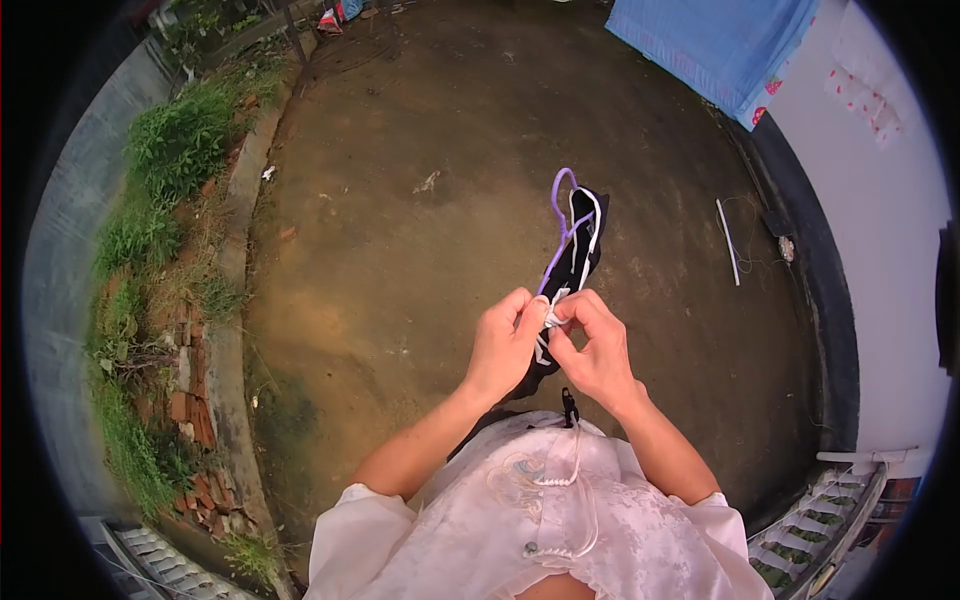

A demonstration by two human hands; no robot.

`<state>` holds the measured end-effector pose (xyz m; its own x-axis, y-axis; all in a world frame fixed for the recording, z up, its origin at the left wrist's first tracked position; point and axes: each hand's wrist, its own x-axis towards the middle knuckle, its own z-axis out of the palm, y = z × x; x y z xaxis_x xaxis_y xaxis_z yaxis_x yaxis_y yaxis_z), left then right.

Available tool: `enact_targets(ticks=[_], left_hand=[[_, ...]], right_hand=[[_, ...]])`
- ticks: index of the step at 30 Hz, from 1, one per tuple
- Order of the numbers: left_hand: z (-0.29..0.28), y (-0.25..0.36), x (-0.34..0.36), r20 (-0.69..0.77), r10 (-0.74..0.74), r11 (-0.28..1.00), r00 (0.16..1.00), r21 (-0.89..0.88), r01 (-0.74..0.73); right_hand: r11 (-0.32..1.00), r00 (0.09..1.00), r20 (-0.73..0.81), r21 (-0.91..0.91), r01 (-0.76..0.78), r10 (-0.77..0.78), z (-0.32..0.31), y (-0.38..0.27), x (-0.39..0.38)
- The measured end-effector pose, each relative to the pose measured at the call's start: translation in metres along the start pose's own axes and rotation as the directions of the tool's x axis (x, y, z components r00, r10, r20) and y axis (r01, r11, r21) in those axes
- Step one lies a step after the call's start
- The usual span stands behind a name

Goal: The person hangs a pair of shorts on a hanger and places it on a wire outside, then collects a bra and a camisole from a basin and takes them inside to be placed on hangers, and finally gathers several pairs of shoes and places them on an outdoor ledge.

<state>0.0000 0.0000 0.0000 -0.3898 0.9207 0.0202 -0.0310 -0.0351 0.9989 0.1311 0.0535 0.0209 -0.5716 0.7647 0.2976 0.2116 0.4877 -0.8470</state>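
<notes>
Pinching a white strip (557,312) on a black garment (567,272) between the fingers of left hand (503,345) and right hand (597,348), near centre, with a purple clothes hanger (564,237) jutting beyond toward 12 o'clock. Apparently already joined to the hanger, to judge by dark cloth along the purple plastic, but with the strip bunched and not yet released. Hard to tell knot from fold beneath the thumbs, with the hanger's near end and lower cloth toward 6 o'clock partly hidden.
</notes>
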Motion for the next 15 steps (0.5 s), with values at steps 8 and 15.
enact_targets(ticks=[8,15], left_hand=[[-0.063,0.018,0.019,0.207,-0.006,0.996,0.978,-0.085,0.025],[-0.089,0.017,0.029,0.136,0.014,0.984,0.991,0.176,-0.038]], right_hand=[[0.932,0.927,0.121,-0.035,0.361,-0.354,0.026,-0.015,0.04],[0.967,0.951,0.247,0.218,0.131,-0.185,0.044,-0.011,0.061]])
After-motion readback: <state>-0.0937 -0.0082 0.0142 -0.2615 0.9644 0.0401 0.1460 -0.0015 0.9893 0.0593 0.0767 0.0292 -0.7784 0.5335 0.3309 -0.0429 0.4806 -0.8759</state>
